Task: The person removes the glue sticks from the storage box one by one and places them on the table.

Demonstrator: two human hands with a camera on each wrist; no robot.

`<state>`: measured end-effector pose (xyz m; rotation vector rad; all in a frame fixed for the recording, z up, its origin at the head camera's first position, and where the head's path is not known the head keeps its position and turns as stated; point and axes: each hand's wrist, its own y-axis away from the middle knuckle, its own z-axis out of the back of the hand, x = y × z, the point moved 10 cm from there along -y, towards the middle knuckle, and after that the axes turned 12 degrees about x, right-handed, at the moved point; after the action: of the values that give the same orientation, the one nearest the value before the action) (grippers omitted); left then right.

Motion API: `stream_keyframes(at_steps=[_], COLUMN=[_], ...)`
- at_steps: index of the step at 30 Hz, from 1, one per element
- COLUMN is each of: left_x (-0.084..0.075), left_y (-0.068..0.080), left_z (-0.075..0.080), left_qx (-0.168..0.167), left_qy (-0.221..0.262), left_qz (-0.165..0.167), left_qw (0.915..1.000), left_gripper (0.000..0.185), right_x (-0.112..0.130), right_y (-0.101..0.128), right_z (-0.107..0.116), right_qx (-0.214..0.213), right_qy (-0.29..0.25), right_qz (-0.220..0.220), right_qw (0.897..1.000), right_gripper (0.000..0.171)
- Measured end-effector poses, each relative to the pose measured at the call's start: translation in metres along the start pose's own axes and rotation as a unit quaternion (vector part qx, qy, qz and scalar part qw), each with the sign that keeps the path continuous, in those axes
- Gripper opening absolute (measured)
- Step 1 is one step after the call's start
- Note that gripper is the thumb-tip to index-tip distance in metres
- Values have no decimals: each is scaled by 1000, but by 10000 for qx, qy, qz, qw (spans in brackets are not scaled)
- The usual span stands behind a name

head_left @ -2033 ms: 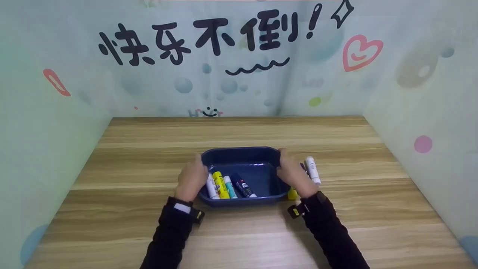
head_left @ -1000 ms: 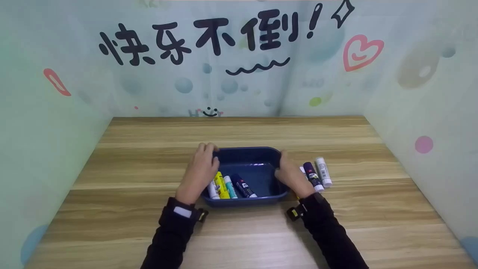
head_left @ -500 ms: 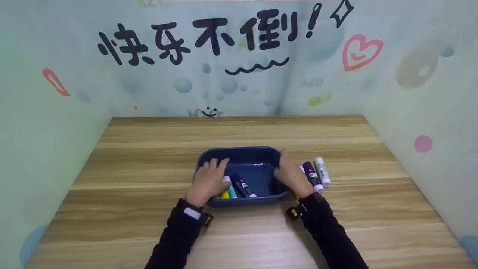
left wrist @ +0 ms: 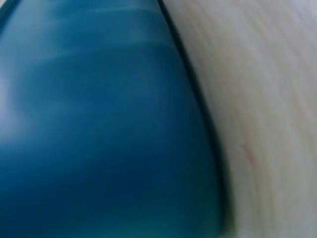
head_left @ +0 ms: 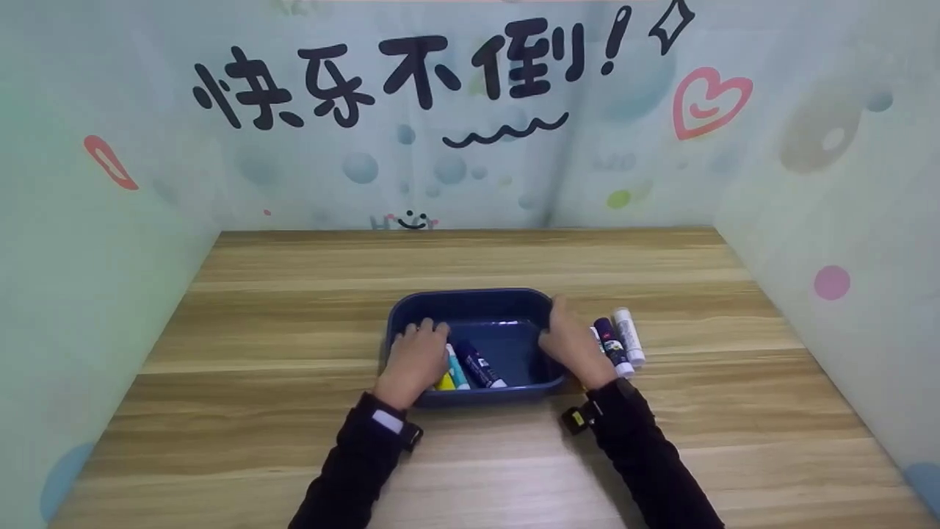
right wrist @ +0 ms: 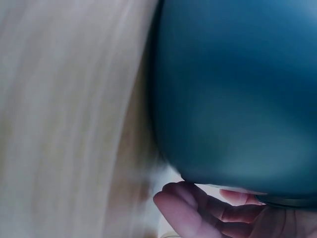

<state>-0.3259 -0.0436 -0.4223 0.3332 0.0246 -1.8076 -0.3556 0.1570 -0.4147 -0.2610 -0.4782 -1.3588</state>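
A dark blue rectangular basin (head_left: 518,345) stands on the table; its side fills much of both wrist views. Reaching inside at the left, my left hand (head_left: 415,364) has its fingers down over the glue sticks there; its fingertips and what they touch are hidden. Beside it show a yellow glue stick (head_left: 445,382), a teal-and-white glue stick (head_left: 457,367) and a dark navy glue stick (head_left: 482,367). My right hand (head_left: 579,344) grips the basin's right end, its fingers curled at the rim in the right wrist view (right wrist: 213,210).
Right of the basin lie a dark purple glue stick (head_left: 613,347) and a white glue stick (head_left: 629,336). Another white one (head_left: 595,336) is mostly hidden behind my right hand. Printed walls stand at the back and both sides of the wooden table (head_left: 294,308).
My left hand has left the basin's left rim and moved right and down onto the sticks inside. My right hand stays at the rim. The sticks outside have rolled right, then slightly back.
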Motion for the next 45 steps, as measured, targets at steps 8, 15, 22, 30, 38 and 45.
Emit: stream_keyframes(at_steps=[8,15,22,30,38,45], left_x=[-2,-3,-4,-7,-14,-6], left_y=[6,15,23,32,40,34], left_z=[11,27,31,26,15,5], left_qx=[-211,27,278,823,1569,1615], left_qy=[102,471,961,694,332,-4], left_qz=[-37,5,-68,64,48,356], left_qw=[9997,9989,9950,9942,9870,9862], left_gripper=[33,31,32,36,19,11], right_x=[2,3,5,2,0,1], right_y=[0,0,2,1,0,-1], right_z=[1,2,5,2,3,2], right_qx=[-69,-187,-379,-244,-190,-231], right_qy=[13,78,137,46,3,39], right_qz=[61,94,215,120,55,62], right_qw=[10000,9997,9990,9996,9998,9997], right_gripper=[46,45,42,43,43,43])
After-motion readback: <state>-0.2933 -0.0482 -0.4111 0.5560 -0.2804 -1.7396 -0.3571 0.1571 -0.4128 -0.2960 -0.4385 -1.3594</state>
